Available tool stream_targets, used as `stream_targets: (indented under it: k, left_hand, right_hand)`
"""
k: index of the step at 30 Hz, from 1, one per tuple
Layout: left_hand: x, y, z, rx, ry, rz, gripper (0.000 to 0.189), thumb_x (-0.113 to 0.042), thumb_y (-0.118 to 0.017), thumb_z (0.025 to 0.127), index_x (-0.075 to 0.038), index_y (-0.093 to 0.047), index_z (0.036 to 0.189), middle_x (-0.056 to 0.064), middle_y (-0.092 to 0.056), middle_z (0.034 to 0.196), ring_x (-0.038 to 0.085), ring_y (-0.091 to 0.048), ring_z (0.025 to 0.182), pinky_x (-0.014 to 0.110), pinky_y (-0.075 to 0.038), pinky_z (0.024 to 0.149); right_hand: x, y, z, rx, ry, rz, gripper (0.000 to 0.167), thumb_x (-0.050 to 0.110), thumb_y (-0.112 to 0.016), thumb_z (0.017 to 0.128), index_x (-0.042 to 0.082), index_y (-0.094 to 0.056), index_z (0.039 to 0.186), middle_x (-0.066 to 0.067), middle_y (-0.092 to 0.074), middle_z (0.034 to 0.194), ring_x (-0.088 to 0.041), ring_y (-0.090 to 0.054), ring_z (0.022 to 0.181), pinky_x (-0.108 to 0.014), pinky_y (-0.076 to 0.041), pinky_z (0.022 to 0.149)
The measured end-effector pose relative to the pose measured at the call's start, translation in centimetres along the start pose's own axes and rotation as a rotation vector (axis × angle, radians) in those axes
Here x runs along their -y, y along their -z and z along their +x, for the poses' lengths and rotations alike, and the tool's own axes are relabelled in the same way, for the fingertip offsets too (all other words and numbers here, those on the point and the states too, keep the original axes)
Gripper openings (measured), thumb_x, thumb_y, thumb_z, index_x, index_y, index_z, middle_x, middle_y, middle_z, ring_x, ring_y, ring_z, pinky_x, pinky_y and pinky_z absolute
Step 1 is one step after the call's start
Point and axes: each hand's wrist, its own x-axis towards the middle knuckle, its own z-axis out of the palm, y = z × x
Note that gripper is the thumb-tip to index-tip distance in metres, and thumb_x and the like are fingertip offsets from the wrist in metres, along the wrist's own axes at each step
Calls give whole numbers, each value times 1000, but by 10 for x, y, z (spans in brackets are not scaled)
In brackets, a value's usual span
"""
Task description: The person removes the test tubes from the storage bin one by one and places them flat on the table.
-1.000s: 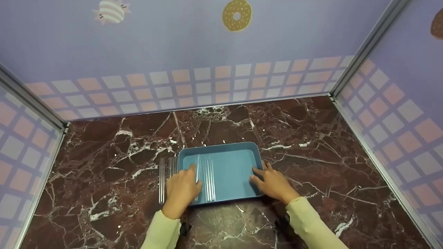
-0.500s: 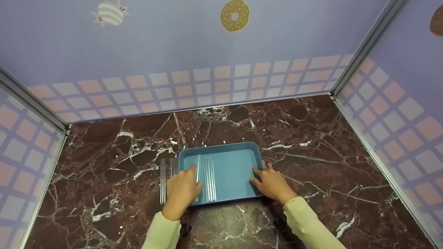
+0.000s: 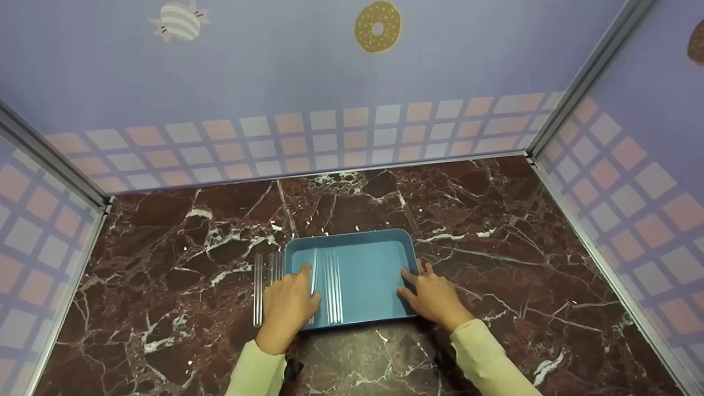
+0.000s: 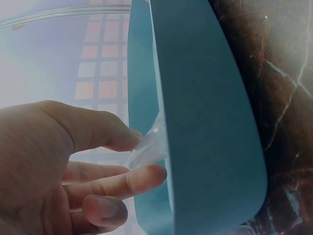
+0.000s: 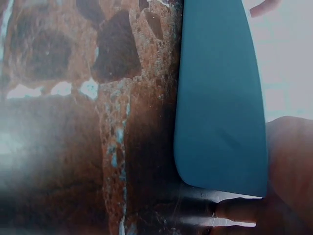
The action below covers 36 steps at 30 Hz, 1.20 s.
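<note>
We see a purple wall (image 3: 264, 71) with printed squares behind a veined, dark marbled surface (image 3: 522, 275). On this surface, centrally, lies a blue tray (image 3: 374, 280). We note the right hand (image 3: 437, 300) grasping the tray's right side and the left hand (image 3: 289, 305) pinching a clear rod (image 4: 150, 147) inside its left end. Further clear rods (image 3: 334, 291) lie just beside, within the tray; loose outer rods (image 3: 258, 291) lie left of it.
</note>
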Motion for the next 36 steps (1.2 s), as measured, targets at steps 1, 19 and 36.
stream_targets:
  k: [1, 19, 36]
  left_hand:
    - [0, 0, -1, 5, -1, 1, 45, -12, -79, 82, 0, -69, 124, 7, -53, 58, 18, -40, 46, 36, -35, 40]
    - [9, 6, -2, -3, 7, 11, 41, -10, -78, 82, 0, -69, 121, 4, -47, 56, 16, -35, 46, 33, -28, 41]
    - [9, 8, -3, 35, 48, -14, 46, -13, -78, 85, -1, -67, 128, 1, -43, 55, 15, -34, 47, 31, -28, 42]
  right_hand:
    - [0, -1, -1, -5, 2, -1, 50, 34, -66, 104, 6, -65, 145, -35, -45, 155, -56, -46, 142, -72, -45, 102]
    - [7, -6, 1, -60, -10, -43, 43, 29, -69, 103, 7, -70, 139, -35, -52, 149, -57, -56, 130, -69, -51, 93]
    - [2, -5, -2, -64, 6, -2, 45, 30, -70, 101, 5, -69, 139, -36, -50, 150, -55, -51, 137, -68, -49, 98]
